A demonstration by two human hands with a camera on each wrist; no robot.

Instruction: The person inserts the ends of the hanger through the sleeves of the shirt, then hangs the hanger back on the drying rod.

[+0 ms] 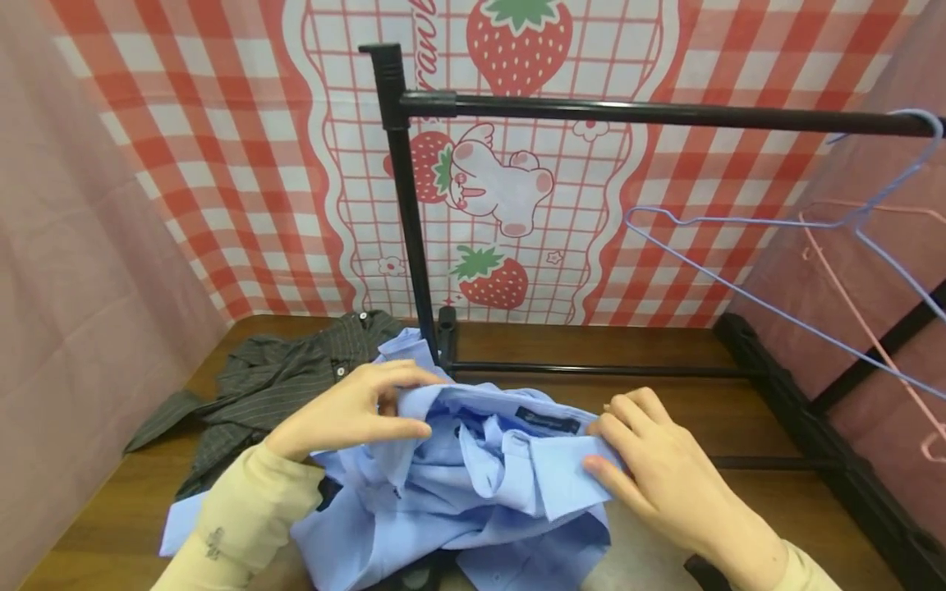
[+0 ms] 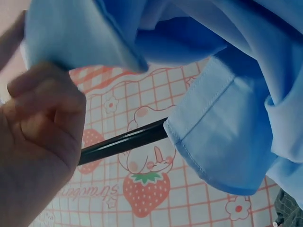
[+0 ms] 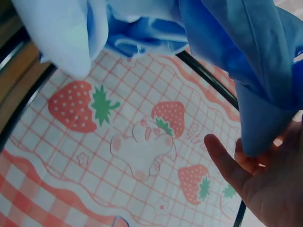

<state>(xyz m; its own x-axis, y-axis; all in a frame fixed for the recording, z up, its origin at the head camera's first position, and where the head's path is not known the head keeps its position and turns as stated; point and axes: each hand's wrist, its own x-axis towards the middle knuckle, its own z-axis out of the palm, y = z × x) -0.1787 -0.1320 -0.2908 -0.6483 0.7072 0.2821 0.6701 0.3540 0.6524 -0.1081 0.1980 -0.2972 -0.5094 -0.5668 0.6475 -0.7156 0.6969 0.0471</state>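
Note:
A light blue shirt (image 1: 443, 513) hangs bunched between both hands, with its collar spread and a dark label (image 1: 547, 421) showing inside the neck. My left hand (image 1: 355, 408) grips the collar on the left, thumb in front and fingers behind; in the left wrist view a collar point (image 2: 80, 42) rises from that hand's (image 2: 42, 123) curled fingers. On the right, my right hand (image 1: 658, 464) holds the other end of the collar. From the right wrist, the right hand's (image 3: 270, 184) fingers go behind the cloth while its thumb stands off it.
Behind the shirt stands a black clothes rack (image 1: 628, 111). A blue wire hanger (image 1: 860, 217) hangs at its right, with a pink hanger (image 1: 929, 447) beyond. A dark striped shirt (image 1: 281, 377) lies on the wooden table (image 1: 96, 525) at left. A strawberry-print cloth (image 1: 591, 205) forms the backdrop.

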